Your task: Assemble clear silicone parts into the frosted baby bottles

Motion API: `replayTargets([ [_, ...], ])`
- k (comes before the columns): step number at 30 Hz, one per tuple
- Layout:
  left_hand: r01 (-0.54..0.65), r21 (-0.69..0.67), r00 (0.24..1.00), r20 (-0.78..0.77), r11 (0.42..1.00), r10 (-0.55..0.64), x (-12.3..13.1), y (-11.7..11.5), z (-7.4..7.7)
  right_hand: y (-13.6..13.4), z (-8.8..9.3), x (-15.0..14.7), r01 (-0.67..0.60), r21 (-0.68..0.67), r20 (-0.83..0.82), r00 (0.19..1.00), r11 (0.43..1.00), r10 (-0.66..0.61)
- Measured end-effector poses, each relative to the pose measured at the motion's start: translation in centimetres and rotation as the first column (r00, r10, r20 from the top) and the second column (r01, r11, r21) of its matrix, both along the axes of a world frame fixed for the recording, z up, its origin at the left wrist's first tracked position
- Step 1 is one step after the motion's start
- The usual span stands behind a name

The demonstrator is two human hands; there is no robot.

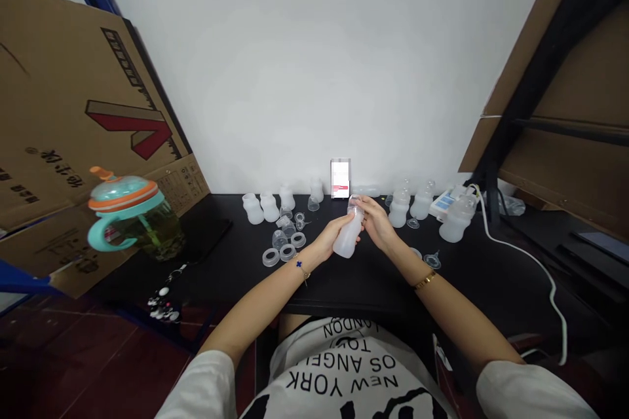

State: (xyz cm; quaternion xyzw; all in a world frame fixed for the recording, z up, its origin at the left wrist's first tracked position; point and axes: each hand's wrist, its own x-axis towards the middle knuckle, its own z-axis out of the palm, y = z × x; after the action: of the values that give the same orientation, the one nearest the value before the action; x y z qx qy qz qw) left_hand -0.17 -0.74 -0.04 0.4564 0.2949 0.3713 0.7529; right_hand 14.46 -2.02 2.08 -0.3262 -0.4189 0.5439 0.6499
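Note:
A frosted white bottle (346,240) with a clear cap tilts between my two hands over the black table's middle. My left hand (335,236) is wrapped round the bottle's body. At its top, the fingers of my right hand (372,217) close on the clear cap (353,202). Left of them lie white rings (270,257), clear caps (280,239) and small clear parts (299,217), with open bottles (253,209) standing behind. To the right stand several capped bottles (400,208), and a clear part (432,260) lies near my right forearm.
A phone (340,179) leans upright against the wall. On the left are a teal cup (137,216), a beaded keychain (164,305) and a large carton (73,111). A white cable (528,254) runs down the right side, beside a black frame (521,91).

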Motion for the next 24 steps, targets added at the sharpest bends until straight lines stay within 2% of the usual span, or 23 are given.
replayTargets([
  [5, -0.023, 0.051, 1.000, 0.015, 0.998, 0.023, 0.0, -0.1, -0.2, 0.3, -0.4, 0.1, 0.004, 0.007, 0.004, 1.000, 1.000, -0.004],
  [18, -0.070, -0.028, 0.996, 0.050, 0.997, 0.071, 0.0, -0.6, 0.8, 0.3, -0.3, 0.0, -0.010, -0.005, -0.049, 0.999, 1.000, 0.010],
  [24, -0.060, -0.021, 0.996, 0.067, 0.998, 0.061, 0.0, -0.3, 0.6, 0.1, -0.1, 0.0, -0.028, 0.001, -0.025, 0.999, 1.000, 0.028],
])
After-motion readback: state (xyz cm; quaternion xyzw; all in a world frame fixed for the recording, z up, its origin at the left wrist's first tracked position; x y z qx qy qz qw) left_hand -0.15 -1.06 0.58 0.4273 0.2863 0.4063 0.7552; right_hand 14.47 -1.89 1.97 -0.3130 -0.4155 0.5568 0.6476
